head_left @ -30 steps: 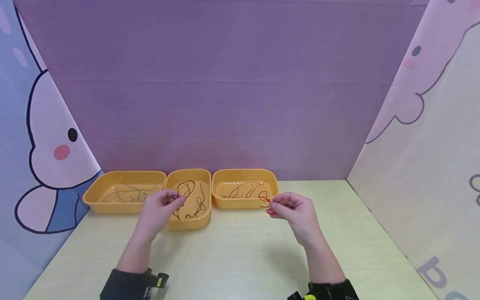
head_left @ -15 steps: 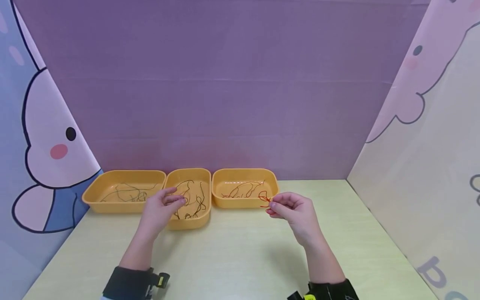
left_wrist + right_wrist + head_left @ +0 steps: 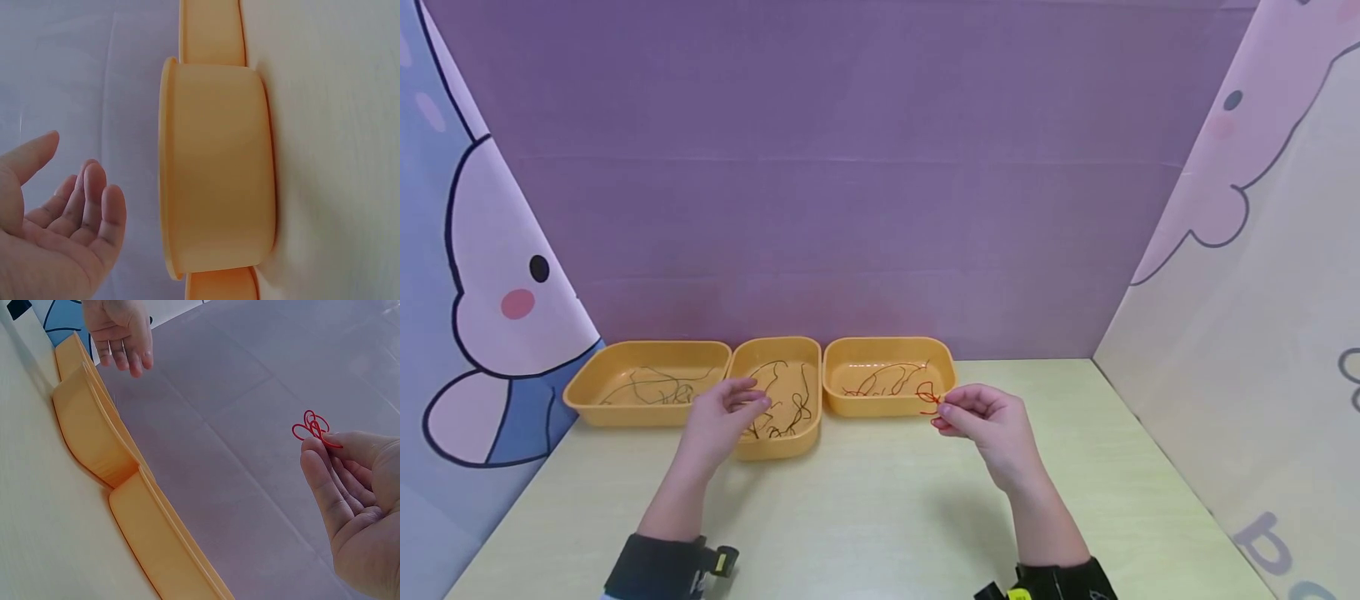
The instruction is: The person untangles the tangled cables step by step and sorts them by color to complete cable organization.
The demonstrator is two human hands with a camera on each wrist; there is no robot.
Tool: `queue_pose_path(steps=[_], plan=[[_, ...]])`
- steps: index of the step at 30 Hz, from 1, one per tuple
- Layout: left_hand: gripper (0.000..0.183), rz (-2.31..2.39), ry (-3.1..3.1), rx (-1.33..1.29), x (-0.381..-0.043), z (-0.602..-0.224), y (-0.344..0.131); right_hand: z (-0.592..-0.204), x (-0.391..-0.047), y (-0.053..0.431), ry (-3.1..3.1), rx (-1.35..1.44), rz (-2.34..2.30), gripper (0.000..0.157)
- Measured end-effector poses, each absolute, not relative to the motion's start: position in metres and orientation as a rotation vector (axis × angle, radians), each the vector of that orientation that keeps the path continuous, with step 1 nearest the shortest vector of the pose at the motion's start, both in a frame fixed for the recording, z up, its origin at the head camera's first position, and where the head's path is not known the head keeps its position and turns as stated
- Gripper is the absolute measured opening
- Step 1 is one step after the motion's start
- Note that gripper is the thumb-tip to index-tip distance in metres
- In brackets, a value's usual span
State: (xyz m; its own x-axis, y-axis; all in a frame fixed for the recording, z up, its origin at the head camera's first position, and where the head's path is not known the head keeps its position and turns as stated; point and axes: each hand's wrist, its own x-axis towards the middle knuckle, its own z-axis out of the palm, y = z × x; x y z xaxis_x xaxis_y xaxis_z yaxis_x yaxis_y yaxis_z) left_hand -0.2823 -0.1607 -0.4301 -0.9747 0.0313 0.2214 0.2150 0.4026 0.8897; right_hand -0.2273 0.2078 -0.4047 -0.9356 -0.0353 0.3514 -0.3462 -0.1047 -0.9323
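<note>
Between thumb and fingertips my right hand [image 3: 994, 427] pinches a bundle of looped red string [image 3: 312, 427], raised near the right tray's front corner. My left hand [image 3: 717, 422] is held over the left side of the middle yellow tray [image 3: 778, 450], thumb and fingers apart, nothing in it. In the left wrist view the left hand's [image 3: 62, 231] palm is bare, and it does not touch the tray. Dark strings [image 3: 801, 410] lie loose in the middle tray, partly hidden by the left hand in the head view.
A yellow tray [image 3: 647, 416] on the left holds greyish strings. Another yellow tray [image 3: 880, 407] on the right has several reddish-brown strings. All stand in a row on a pale table [image 3: 865, 517] against a purple backdrop [image 3: 880, 183]. Printed panels flank both sides.
My left thumb and fingers have parted and let go of a dark string, which has dropped into the middle tray. The right hand keeps its place with the red string.
</note>
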Motion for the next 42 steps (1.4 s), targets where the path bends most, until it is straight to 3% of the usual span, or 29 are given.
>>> queue_pose_path(steps=[13,32,42], plan=[[0.05,-1.257,-2.403,-0.322,-0.268,-0.409,-0.16,-0.407,-0.228,0.208,-1.947,0.428,2.147,0.022],[0.113,-0.399,-2.594,-0.273,-0.251,-0.401,-0.162,-0.414,-0.235,0.214,-1.987,0.373,2.101,0.022],[0.12,-0.304,-2.742,-0.251,-0.251,-0.417,-0.172,-0.422,-0.246,0.22,-2.062,0.263,2.079,0.024]])
